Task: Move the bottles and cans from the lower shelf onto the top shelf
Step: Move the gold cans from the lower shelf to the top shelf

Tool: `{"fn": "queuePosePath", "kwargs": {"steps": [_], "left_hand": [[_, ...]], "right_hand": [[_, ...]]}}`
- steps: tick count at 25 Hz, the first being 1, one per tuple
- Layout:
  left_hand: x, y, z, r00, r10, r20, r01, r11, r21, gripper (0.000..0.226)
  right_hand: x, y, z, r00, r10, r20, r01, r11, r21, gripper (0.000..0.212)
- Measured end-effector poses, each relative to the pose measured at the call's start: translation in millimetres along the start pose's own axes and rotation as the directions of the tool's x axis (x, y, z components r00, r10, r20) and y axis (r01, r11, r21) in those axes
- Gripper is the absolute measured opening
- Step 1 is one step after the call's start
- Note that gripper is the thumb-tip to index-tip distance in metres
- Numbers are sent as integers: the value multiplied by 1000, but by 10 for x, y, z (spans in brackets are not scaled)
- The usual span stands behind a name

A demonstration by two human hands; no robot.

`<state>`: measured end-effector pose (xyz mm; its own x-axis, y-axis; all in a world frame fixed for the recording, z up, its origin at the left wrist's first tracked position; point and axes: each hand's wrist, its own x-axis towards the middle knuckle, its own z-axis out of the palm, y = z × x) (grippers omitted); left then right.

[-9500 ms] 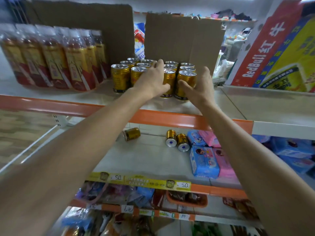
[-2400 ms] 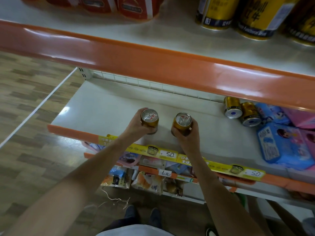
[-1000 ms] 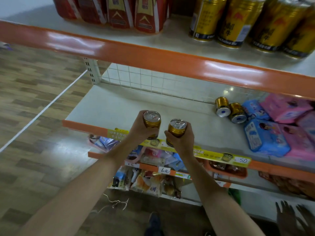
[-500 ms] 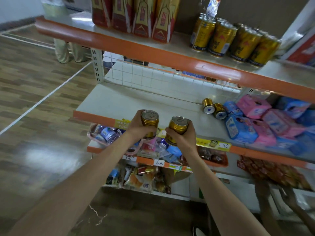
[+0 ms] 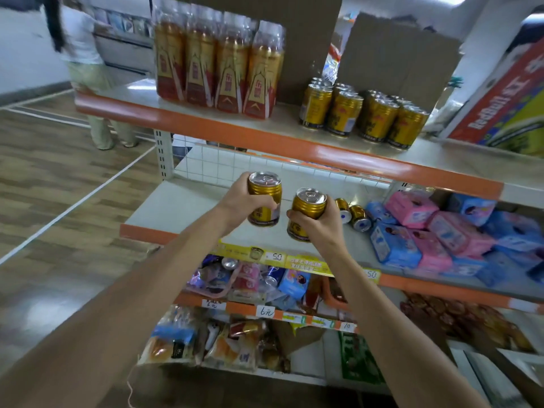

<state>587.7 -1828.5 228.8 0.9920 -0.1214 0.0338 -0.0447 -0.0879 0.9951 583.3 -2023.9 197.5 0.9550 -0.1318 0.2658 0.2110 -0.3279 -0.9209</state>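
- Right, top shelf [image 5: 259,125], orange front lip, runs across the upper half. The lower shelf [image 5: 176,207] sits under it w/ a white wire grid at the back.
- Red Bull carton [image 5: 500,110] stands tilted at the far right end of the top shelf.
- Brown cardboard sheets [image 5: 394,54] stand upright behind the stock up there.
- Shrink-wrapped pack of bottles [image 5: 217,63], amber drink w/ red-and-yellow labels, stands upright on the left part of the top shelf.
- Group of gold cans [image 5: 362,113] stands upright on the top shelf, btwn the bottles and the carton, packed close together.
- Pink and blue packets [image 5: 435,234] are piled on the right part of the lower shelf.
- A person [image 5: 85,69] stands in the aisle beyond the shelf end, too blurred for detail.
- Left hand [image 5: 238,201] is out in front of the lower shelf, fingers wrapped round the left can [image 5: 265,198]. That can is upright, lid showing, held in the air below the top shelf's lip.
- Right hand [image 5: 321,222] is just beside it, fingers curled round the right can [image 5: 307,207]. It's a bit tilted, near the other can but not touching it.
- Two lying cans [image 5: 351,213] rest on their sides on the lower shelf, side by side, ends toward me, just left of the blue packets.
- Yellow price strip [image 5: 273,256] runs along the lower shelf's front edge, marked 5.0.
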Motion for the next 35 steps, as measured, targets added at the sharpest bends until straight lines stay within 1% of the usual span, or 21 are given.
{"fn": "queuePosePath", "kwargs": {"steps": [2,5,9,12,14,17,21,23,25,28,32,35], "left_hand": [[68,260,-36,999,32,22,-32,999,-6,71],[170,660,-44,995,85,53,-83,996,-31,72],[296,1087,16,985,145,93,-152,986,75,70],[423,1304,47,985,158,69,-163,984,75,71],[509,1412,49,984,170,56,-173,984,52,68],[626,1497,42,983,179,35,-180,983,29,71],[742,1506,95,982,183,42,-185,979,83,76],[811,1485,149,983,180,46,-183,980,78,81],[893,1464,200,983,180,43,-183,981,66,79],[1008,1476,291,982,184,34,-186,980,68,72],[1206,1542,380,982,190,-5,-189,979,80,76],[1348,1542,398,983,179,-43,-175,981,78,75]], "right_hand": [[132,-179,-104,1000,-26,-10,26,1000,-5,47],[336,-511,-206,996,-72,-54,74,997,35,49],[540,-888,-273,983,-150,-105,154,988,33,57],[682,-1079,-327,974,-169,-149,178,983,44,54],[761,-1155,-366,969,-174,-177,179,984,11,61],[864,-1191,-429,963,-166,-214,164,986,-25,66],[934,-1243,-516,946,-146,-288,139,989,-44,72],[982,-1239,-555,942,-145,-303,138,989,-46,70],[1054,-1222,-582,944,-150,-294,146,989,-36,65],[1213,-1203,-598,947,-157,-280,147,988,-56,65],[1507,-1145,-606,952,-157,-262,144,987,-65,69],[1640,-1082,-600,955,-165,-246,149,986,-80,69]]}}
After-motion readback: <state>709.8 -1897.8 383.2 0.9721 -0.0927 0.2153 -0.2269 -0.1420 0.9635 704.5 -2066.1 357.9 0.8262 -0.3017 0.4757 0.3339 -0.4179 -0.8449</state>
